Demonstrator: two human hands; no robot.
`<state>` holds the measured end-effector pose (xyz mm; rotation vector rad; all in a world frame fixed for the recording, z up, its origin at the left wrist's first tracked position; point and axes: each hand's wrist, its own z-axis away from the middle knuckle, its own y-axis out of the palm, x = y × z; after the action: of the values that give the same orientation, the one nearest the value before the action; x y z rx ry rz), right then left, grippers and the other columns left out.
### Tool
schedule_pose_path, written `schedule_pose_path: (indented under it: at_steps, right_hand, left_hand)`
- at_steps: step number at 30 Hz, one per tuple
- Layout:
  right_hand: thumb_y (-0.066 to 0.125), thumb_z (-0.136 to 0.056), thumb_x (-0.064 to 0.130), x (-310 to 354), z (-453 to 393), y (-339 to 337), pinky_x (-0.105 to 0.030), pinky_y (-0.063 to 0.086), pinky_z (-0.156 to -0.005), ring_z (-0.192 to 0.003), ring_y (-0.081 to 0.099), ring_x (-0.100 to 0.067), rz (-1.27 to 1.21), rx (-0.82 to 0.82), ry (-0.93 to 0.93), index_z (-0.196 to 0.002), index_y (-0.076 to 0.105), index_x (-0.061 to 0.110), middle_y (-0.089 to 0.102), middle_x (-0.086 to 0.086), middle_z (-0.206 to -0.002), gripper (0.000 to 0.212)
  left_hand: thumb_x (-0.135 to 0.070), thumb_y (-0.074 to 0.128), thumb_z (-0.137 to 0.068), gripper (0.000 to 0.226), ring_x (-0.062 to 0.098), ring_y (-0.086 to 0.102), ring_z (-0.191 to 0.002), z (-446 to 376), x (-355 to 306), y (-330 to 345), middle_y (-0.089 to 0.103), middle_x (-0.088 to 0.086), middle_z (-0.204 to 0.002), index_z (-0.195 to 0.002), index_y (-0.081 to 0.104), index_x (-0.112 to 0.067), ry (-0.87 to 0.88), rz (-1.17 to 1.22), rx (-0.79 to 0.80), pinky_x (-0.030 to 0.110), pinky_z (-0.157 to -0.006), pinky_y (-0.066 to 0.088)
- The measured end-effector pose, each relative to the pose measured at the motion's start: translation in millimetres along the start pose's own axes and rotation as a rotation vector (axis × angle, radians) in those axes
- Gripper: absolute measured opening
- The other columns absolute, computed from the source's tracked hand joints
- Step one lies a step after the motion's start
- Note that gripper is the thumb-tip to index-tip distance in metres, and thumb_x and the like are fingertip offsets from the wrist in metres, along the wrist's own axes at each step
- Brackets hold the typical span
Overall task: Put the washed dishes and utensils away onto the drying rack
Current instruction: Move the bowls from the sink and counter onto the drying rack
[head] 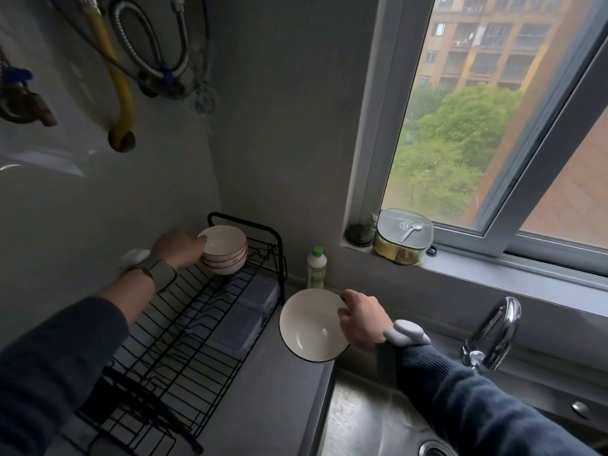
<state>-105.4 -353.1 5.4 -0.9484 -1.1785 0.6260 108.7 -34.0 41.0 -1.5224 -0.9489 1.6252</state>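
Observation:
A black wire drying rack (184,327) stands on the counter against the left wall. At its far end sits a stack of white bowls with red trim (224,250). My left hand (179,246) grips the left side of that stack. My right hand (362,319) holds a larger white bowl with a dark rim (311,325) by its right edge, tilted so its inside faces me. This bowl hangs above the counter, between the rack and the sink.
Clear lidded plastic boxes (241,319) lie under the rack. A white bottle with a green cap (316,268) stands in the corner. The steel sink (371,419) and chrome tap (493,337) are at the right. A lidded container (403,236) sits on the window sill.

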Motion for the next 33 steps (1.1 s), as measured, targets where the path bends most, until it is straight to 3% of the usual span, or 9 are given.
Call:
schedule_pose_path:
  at_steps: [4,7,10,16,19,23,25,28,33]
  right_hand:
    - [0.048,-0.088,0.017,21,1,1,-0.034,0.047,-0.065,-0.080,0.062,-0.029,-0.066,0.031,-0.037,-0.082,0.054,0.021,0.066,-0.004,-0.087,0.010]
    - [0.046,-0.084,0.017,41,1,6,-0.040,0.059,-0.063,-0.071,0.068,-0.028,-0.163,0.037,-0.041,-0.076,0.055,0.023,0.069,-0.005,-0.081,0.013]
    - [0.046,-0.082,0.016,58,2,9,-0.044,0.062,-0.058,-0.065,0.069,-0.030,-0.229,0.050,-0.059,-0.077,0.059,0.020,0.069,-0.008,-0.081,0.015]
    - [0.048,-0.075,0.027,85,2,22,-0.047,0.062,-0.055,-0.062,0.072,-0.032,-0.391,0.081,-0.050,-0.084,0.066,0.015,0.071,-0.009,-0.080,0.023]
    - [0.059,-0.081,0.042,95,7,20,-0.042,0.063,-0.058,-0.063,0.074,-0.025,-0.486,0.112,-0.068,-0.089,0.071,0.021,0.075,-0.002,-0.081,0.027]
    - [0.062,-0.090,0.049,88,14,16,-0.034,0.062,-0.051,-0.058,0.074,-0.014,-0.487,0.215,-0.078,-0.102,0.071,0.021,0.075,0.004,-0.090,0.031]
    - [0.063,-0.091,0.042,75,14,18,-0.039,0.064,-0.055,-0.059,0.074,-0.015,-0.462,0.217,-0.038,-0.100,0.071,0.021,0.075,0.003,-0.089,0.024]
    - [0.061,-0.086,0.021,55,12,21,-0.039,0.064,-0.056,-0.060,0.075,-0.016,-0.440,0.227,0.053,-0.099,0.072,0.019,0.076,0.001,-0.087,0.017]
    - [0.063,-0.086,0.017,34,12,20,-0.033,0.063,-0.055,-0.064,0.076,-0.016,-0.363,0.286,0.114,-0.098,0.073,0.018,0.075,-0.002,-0.088,0.017]
  left_hand:
    - [-0.053,0.064,-0.093,0.038,0.013,0.063,-0.093,70,-14,-8,0.066,-0.006,-0.109,-0.122,0.065,-0.029,0.322,0.125,0.055,0.034,-0.084,0.051]
    - [-0.075,0.067,-0.078,0.054,0.000,0.058,-0.113,132,-20,-13,0.048,-0.025,-0.136,-0.122,0.062,-0.045,0.502,0.179,0.366,0.029,-0.096,0.052]
    - [-0.075,0.077,-0.068,0.068,-0.007,0.034,-0.135,171,-13,-7,0.024,-0.037,-0.149,-0.127,0.052,-0.051,0.537,0.061,0.546,0.028,-0.114,0.036]
    - [-0.048,0.093,-0.063,0.042,-0.004,0.049,-0.127,183,17,8,0.048,-0.034,-0.132,-0.084,0.062,-0.028,0.526,0.220,0.303,0.021,-0.095,0.051]
    - [-0.048,0.095,-0.059,0.046,0.002,0.057,-0.123,174,35,2,0.059,-0.026,-0.127,-0.078,0.062,-0.023,0.462,0.302,0.248,0.037,-0.086,0.059]
    - [-0.040,0.100,-0.056,0.043,0.009,0.063,-0.108,155,55,-5,0.068,-0.021,-0.106,-0.072,0.065,-0.020,0.325,0.269,0.060,0.031,-0.075,0.057]
    - [-0.037,0.101,-0.053,0.042,0.015,0.062,-0.106,142,66,-5,0.067,-0.019,-0.104,-0.068,0.066,-0.018,0.266,0.252,-0.014,0.026,-0.073,0.052]
    - [-0.046,0.100,-0.051,0.046,0.020,0.059,-0.110,126,83,0,0.068,-0.010,-0.111,-0.066,0.067,-0.018,0.175,0.222,-0.055,0.038,-0.081,0.055]
    - [-0.052,0.099,-0.049,0.046,0.022,0.060,-0.108,112,97,14,0.069,-0.006,-0.110,-0.064,0.070,-0.020,0.076,0.215,-0.034,0.037,-0.076,0.054]
